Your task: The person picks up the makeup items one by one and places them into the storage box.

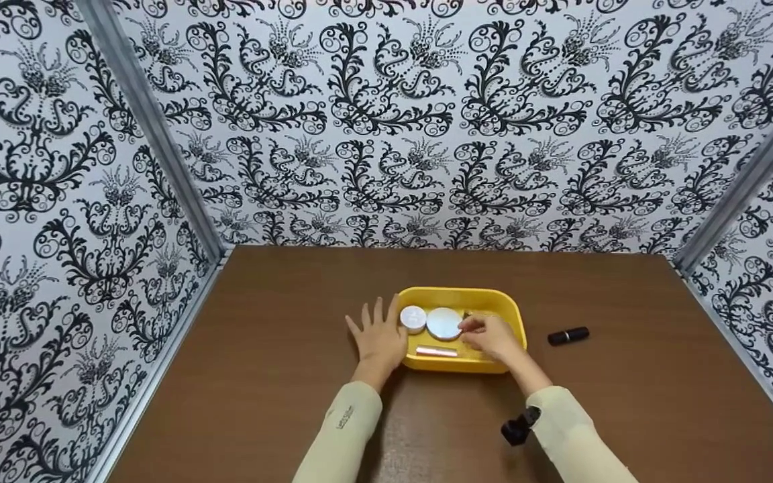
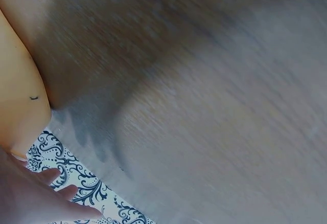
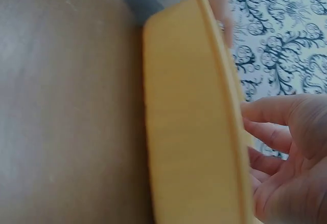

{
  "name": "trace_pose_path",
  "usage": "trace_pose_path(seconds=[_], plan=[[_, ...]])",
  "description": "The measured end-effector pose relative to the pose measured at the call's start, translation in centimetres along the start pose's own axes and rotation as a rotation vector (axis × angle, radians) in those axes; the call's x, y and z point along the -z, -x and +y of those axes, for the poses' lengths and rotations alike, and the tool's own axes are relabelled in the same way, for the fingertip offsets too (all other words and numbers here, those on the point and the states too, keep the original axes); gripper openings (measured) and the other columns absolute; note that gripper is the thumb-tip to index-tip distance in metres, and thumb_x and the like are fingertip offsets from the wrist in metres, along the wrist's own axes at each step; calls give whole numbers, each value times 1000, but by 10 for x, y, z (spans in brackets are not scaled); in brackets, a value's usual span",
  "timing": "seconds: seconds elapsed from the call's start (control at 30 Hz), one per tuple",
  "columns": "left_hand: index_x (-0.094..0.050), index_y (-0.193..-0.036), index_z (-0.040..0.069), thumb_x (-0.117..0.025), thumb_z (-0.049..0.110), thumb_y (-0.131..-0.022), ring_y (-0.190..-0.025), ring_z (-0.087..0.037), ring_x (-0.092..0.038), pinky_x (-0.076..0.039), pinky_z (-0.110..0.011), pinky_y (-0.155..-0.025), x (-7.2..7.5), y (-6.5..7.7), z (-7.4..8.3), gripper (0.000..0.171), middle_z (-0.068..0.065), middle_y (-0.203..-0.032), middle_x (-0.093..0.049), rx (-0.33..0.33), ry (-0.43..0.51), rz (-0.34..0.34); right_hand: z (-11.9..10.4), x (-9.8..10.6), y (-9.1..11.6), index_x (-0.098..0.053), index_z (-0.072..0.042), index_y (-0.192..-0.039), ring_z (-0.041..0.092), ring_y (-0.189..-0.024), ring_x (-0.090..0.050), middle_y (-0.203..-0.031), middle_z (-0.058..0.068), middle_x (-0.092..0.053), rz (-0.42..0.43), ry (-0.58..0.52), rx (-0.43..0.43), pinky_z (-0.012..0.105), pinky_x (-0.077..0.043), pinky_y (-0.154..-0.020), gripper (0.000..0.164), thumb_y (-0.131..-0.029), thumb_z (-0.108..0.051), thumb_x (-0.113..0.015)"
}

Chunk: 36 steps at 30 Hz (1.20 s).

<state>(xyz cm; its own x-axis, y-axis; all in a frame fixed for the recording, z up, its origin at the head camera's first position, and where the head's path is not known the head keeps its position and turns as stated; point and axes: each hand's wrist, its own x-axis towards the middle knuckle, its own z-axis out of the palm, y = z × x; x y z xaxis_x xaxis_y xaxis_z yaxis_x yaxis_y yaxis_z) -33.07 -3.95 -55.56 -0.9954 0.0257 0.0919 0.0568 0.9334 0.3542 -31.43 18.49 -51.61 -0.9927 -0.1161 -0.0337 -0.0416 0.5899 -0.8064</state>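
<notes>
A yellow plastic tray stands on the table. My left hand has its fingers spread and lies along the tray's left wall. Over the right part of the tray is my right hand, its fingers bent and reaching down inside; in the right wrist view the tray's wall hides the fingertips, and I cannot tell whether they hold anything. Inside the tray, a small round white container sits at the left. A larger round white container is beside it, close to the right fingertips. A slim whitish stick lies along the front.
A black lipstick-like tube with a silver band lies on the brown table, right of the tray. Patterned walls with grey metal posts stand at the back and sides. A black device is on the right sleeve.
</notes>
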Motion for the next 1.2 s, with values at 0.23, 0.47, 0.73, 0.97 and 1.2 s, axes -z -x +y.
trace_pose_path(seconds=[0.23, 0.47, 0.73, 0.97, 1.2], plan=[[-28, -158, 27, -44, 33, -99, -151, -42, -24, -10, -73, -118, 1, -1, 0, 61, -13, -162, -32, -8, -28, 9, -2, 35, 1, -68, 7, -115, 37, -99, -71, -115, 27, -69, 25, -37, -20, 39, -61, -85, 28, -91, -7, -68], [-28, -158, 28, -46, 34, -99, -151, -42, -24, -9, -73, -118, 0, -2, 0, 62, -13, -162, -32, 2, -32, 8, 5, 71, 4, -65, 6, -121, 27, -104, -67, -123, 27, -66, 83, -43, -59, 32, -60, -87, 33, -94, -12, -65], [-29, -158, 29, -47, 34, -98, -150, -42, -25, -10, -73, -118, -1, -2, 0, 63, -13, -162, -33, 9, -25, 16, 18, 103, 14, -60, 11, -127, 27, -103, -70, -127, 32, -62, 105, -83, -32, 37, -60, -88, 38, -96, -11, -62], [-27, -158, 33, -46, 35, -99, -152, -40, -22, -9, -72, -118, -1, -2, 0, 62, -10, -164, -30, 26, -27, -3, 40, 122, 19, -60, 9, -127, 22, -100, -70, -126, 31, -62, 127, -4, -54, 38, -61, -86, 40, -96, -15, -63], [-27, -158, 33, -45, 35, -99, -152, -41, -22, -8, -72, -118, -1, -2, 1, 62, -11, -164, -30, 26, -24, -4, 62, 136, 25, -60, 9, -127, 14, -93, -70, -124, 30, -64, 145, 5, -116, 30, -62, -80, 41, -96, -18, -64]])
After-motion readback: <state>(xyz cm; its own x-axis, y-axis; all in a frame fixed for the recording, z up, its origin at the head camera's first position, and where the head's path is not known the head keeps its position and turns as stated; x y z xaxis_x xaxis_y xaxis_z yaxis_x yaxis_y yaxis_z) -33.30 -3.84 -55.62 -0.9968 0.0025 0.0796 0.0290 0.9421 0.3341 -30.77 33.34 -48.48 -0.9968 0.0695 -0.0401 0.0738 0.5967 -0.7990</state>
